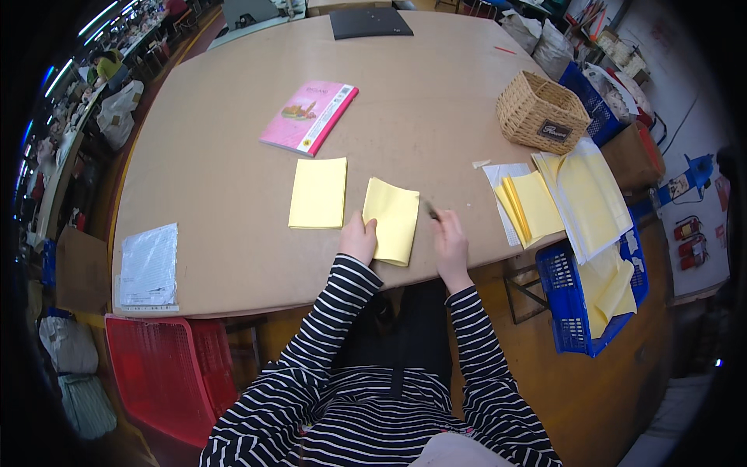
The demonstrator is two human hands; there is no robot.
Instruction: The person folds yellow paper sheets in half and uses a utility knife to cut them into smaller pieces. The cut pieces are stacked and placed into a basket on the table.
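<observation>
My left hand (359,240) is closed on the left edge of a folded yellow sheet (395,218), thumb on top, near the table's front edge. The sheet tilts slightly and its lower end curves up in a fold. Just right of it, my right hand (450,243) is closed around a small dark tool (430,209) with a narrow tip; blur hides its exact kind. The tip is close to the sheet's upper right corner, apart from it. Another folded yellow sheet (318,193) lies flat to the left. Behind that rests a pink book (310,117).
A wicker basket (537,109) stands at the right, with yellow folded sheets (537,204) in front. A blue crate (572,311) with yellow sheets is beside the table. White papers in plastic (148,265) lie front left, above a red crate (167,373). A black folder (370,23) lies far back.
</observation>
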